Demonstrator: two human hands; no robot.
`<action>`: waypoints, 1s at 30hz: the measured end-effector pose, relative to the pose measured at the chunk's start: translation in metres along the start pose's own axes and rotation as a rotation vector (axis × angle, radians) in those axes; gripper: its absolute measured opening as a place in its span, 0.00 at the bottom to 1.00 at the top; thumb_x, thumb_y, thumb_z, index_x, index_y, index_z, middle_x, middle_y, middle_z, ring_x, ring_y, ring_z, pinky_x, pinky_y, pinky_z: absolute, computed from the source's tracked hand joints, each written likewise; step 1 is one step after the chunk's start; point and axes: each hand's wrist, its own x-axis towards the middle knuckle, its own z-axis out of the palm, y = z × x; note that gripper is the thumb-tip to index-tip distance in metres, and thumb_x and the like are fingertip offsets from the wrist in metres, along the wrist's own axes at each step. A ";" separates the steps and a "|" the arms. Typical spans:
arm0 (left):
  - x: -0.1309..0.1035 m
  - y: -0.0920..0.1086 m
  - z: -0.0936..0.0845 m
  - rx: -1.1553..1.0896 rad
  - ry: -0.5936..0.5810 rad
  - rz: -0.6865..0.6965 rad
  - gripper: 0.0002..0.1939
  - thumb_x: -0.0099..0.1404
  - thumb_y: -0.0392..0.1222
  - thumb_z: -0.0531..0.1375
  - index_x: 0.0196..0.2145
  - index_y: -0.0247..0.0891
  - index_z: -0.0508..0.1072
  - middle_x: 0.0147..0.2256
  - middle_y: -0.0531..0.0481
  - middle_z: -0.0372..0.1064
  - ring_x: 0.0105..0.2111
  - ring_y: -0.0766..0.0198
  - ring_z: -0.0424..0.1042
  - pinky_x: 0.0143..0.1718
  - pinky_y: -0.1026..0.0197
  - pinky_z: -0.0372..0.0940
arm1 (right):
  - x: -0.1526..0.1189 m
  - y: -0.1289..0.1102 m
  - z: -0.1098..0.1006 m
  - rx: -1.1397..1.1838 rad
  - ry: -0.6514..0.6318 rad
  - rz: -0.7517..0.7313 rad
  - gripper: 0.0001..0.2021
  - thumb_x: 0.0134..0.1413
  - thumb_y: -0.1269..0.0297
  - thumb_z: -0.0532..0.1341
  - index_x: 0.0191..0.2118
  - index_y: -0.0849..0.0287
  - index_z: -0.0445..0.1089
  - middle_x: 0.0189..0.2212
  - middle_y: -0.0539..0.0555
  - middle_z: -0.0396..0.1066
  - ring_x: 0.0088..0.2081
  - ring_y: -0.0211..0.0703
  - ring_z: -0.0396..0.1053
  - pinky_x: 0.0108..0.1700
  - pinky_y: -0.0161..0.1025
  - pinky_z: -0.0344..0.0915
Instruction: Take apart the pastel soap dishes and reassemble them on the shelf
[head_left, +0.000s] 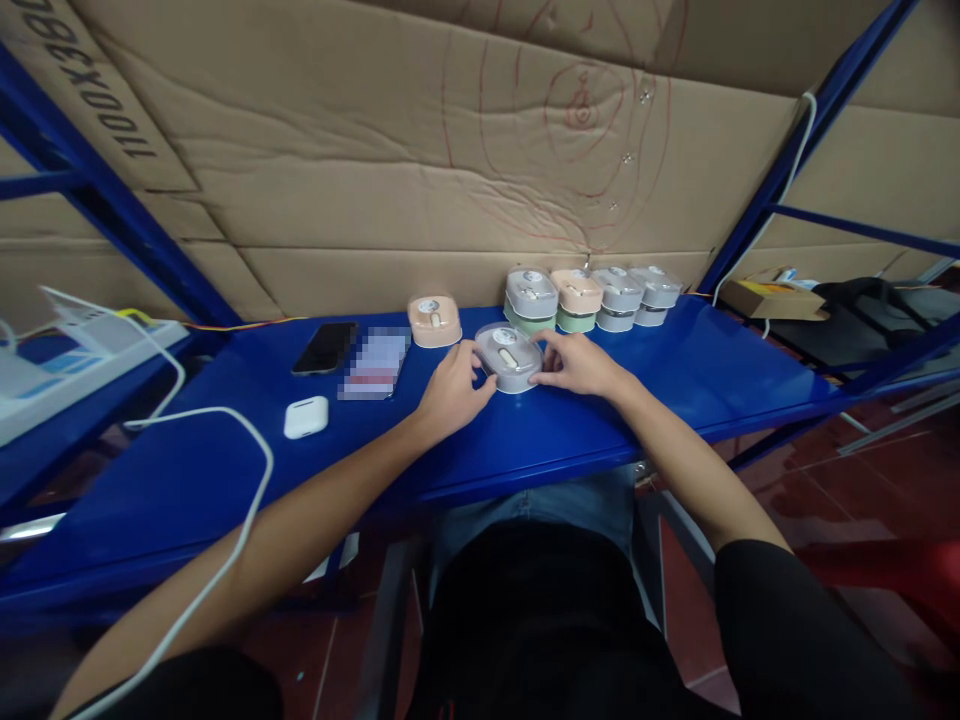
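A small grey box with a clear lid sits on the blue table near its front edge, between my two hands. Its lid carries a round label and a pale oblong piece. My left hand grips the box's left side, thumb at the front and fingers toward the back. On the right side, my right hand holds it with thumb and fingers in the same way. Just behind and to the left stands a peach box of the same kind. The undersides of my fingers are partly hidden.
Several stacked boxes in grey, peach and green line the back right. Left on the blue table lie a dark phone, a second phone with a lit screen and a white earbud case. A white cable crosses my left arm.
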 end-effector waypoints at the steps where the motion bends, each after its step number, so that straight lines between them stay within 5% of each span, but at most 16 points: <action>1: -0.001 0.002 0.001 -0.024 -0.008 0.006 0.18 0.68 0.40 0.69 0.53 0.40 0.70 0.45 0.46 0.77 0.38 0.56 0.80 0.47 0.48 0.79 | 0.001 -0.002 0.003 -0.004 0.027 0.005 0.24 0.62 0.61 0.76 0.61 0.59 0.75 0.34 0.53 0.83 0.36 0.50 0.80 0.41 0.43 0.72; 5: 0.000 0.004 0.003 -0.044 -0.044 0.070 0.12 0.68 0.40 0.68 0.47 0.41 0.72 0.44 0.46 0.77 0.40 0.56 0.81 0.47 0.50 0.79 | 0.005 -0.011 0.012 -0.055 0.038 -0.070 0.04 0.67 0.67 0.68 0.45 0.58 0.78 0.35 0.55 0.83 0.36 0.49 0.80 0.42 0.43 0.72; 9: 0.003 -0.001 0.003 0.020 -0.039 0.103 0.14 0.70 0.42 0.67 0.52 0.40 0.75 0.53 0.40 0.79 0.52 0.48 0.82 0.58 0.44 0.79 | 0.006 -0.012 0.017 -0.083 -0.048 -0.168 0.14 0.67 0.66 0.69 0.56 0.59 0.79 0.57 0.64 0.83 0.55 0.58 0.82 0.59 0.54 0.76; 13: 0.007 -0.007 0.001 0.119 0.011 0.084 0.20 0.72 0.43 0.66 0.59 0.38 0.75 0.62 0.37 0.77 0.63 0.42 0.78 0.69 0.39 0.72 | 0.005 -0.009 0.019 -0.096 -0.099 -0.181 0.24 0.70 0.63 0.68 0.68 0.60 0.75 0.78 0.68 0.64 0.76 0.64 0.66 0.75 0.62 0.66; 18: 0.023 -0.019 -0.017 0.298 0.125 0.113 0.27 0.72 0.42 0.66 0.66 0.36 0.72 0.73 0.31 0.66 0.76 0.37 0.63 0.78 0.37 0.60 | 0.004 -0.008 0.018 -0.094 -0.130 -0.166 0.24 0.72 0.59 0.67 0.69 0.58 0.74 0.77 0.66 0.65 0.76 0.61 0.67 0.76 0.62 0.66; 23: 0.037 -0.036 -0.033 0.447 -0.011 0.066 0.43 0.69 0.44 0.68 0.77 0.33 0.59 0.80 0.27 0.53 0.81 0.28 0.48 0.78 0.28 0.53 | 0.005 -0.008 0.017 -0.064 -0.134 -0.167 0.23 0.70 0.58 0.69 0.66 0.59 0.76 0.73 0.69 0.70 0.74 0.64 0.70 0.74 0.66 0.67; 26: 0.040 -0.038 -0.035 0.451 -0.040 0.010 0.42 0.68 0.45 0.68 0.74 0.30 0.61 0.75 0.22 0.60 0.77 0.24 0.55 0.75 0.25 0.55 | 0.006 -0.007 0.016 -0.043 -0.131 -0.169 0.23 0.69 0.56 0.70 0.64 0.59 0.77 0.72 0.70 0.71 0.72 0.67 0.71 0.73 0.68 0.68; 30: 0.039 -0.027 -0.036 0.388 0.136 -0.049 0.28 0.70 0.49 0.67 0.62 0.34 0.71 0.61 0.28 0.73 0.66 0.29 0.69 0.70 0.30 0.62 | 0.007 -0.003 0.015 -0.030 -0.119 -0.174 0.22 0.69 0.54 0.70 0.64 0.57 0.77 0.67 0.67 0.75 0.68 0.65 0.75 0.71 0.68 0.70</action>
